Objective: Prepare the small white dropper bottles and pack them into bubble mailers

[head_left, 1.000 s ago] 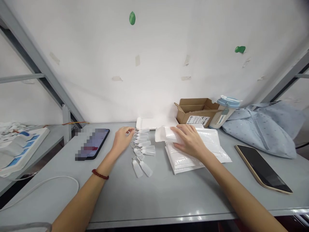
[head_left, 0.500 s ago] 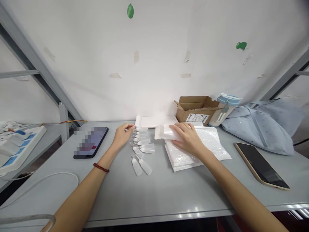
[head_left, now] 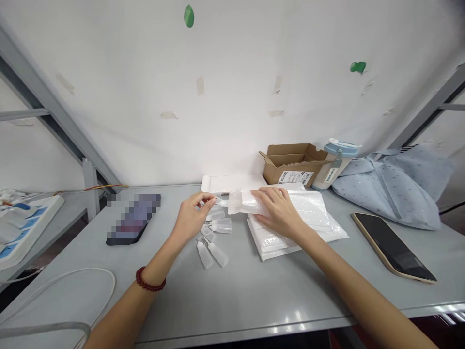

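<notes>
My left hand [head_left: 193,215] pinches a small translucent plastic bottle [head_left: 222,203] by its narrow top end. The bottle's body lies at the mouth of a white bubble mailer [head_left: 244,200], partly hidden by its flap. My right hand [head_left: 279,212] grips that mailer from above, fingers over its far edge, with the opening facing left. Beneath the right hand is a stack of white bubble mailers [head_left: 312,208]. Several similar small bottles [head_left: 218,254] with thin loops at their tops lie in a column below my left hand, some hidden behind its fingers.
Behind the mailers lies a flat white packet [head_left: 232,182]. An open cardboard box [head_left: 290,165], a blue-lidded cup [head_left: 334,165] and a pale blue cloth bag [head_left: 392,189] stand along the back right. Phones rest at right [head_left: 394,247] and left [head_left: 132,220]; a white cable [head_left: 109,295] curls at lower left.
My left hand has moved right from the back of the bottle column, bringing one bottle to the mailer's mouth. My right hand stays on the mailer.
</notes>
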`<action>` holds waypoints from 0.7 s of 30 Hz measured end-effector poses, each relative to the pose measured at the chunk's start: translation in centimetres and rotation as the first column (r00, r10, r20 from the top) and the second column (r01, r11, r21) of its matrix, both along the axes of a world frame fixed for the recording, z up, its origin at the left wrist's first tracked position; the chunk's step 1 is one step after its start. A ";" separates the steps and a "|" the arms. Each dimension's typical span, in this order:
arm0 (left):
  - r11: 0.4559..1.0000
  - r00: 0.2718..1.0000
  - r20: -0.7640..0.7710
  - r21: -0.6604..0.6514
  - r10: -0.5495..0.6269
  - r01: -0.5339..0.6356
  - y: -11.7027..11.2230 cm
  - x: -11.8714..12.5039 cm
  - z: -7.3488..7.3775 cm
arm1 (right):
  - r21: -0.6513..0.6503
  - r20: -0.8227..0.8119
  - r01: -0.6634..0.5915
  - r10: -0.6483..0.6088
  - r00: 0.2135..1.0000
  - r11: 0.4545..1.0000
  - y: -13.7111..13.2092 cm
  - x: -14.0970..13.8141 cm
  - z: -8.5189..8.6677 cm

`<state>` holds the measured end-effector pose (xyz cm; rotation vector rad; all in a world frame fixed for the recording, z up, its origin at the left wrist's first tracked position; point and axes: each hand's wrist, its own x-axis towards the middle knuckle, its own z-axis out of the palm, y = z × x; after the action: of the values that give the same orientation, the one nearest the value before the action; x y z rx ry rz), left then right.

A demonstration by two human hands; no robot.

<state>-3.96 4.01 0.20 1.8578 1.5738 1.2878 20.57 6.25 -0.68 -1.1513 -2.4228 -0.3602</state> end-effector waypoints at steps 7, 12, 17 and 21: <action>0.999 0.997 0.083 0.033 -0.008 0.005 -0.7 2.3 -1.4 | 0.039 -0.072 -0.096 0.099 0.993 0.995 -0.8 -1.2 -0.3; 0.996 0.992 0.092 0.032 -0.089 0.087 -1.7 3.1 -0.6 | 0.083 -0.126 -0.141 0.151 0.980 0.987 -0.9 -1.4 -0.4; 0.993 0.994 -0.109 -0.121 -0.012 -0.001 -1.3 -0.4 1.8 | 0.131 -0.185 -0.091 0.115 0.976 0.987 -0.2 -0.4 -0.3; 0.920 0.948 -0.265 -0.386 -0.174 0.061 -0.9 -3.4 2.6 | 0.118 -0.203 -0.043 0.067 0.977 0.992 0.2 0.2 -0.2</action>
<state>-7.40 3.15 2.84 1.9181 1.6783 0.6183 20.75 6.45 -0.92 -1.0173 -2.2191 -0.3385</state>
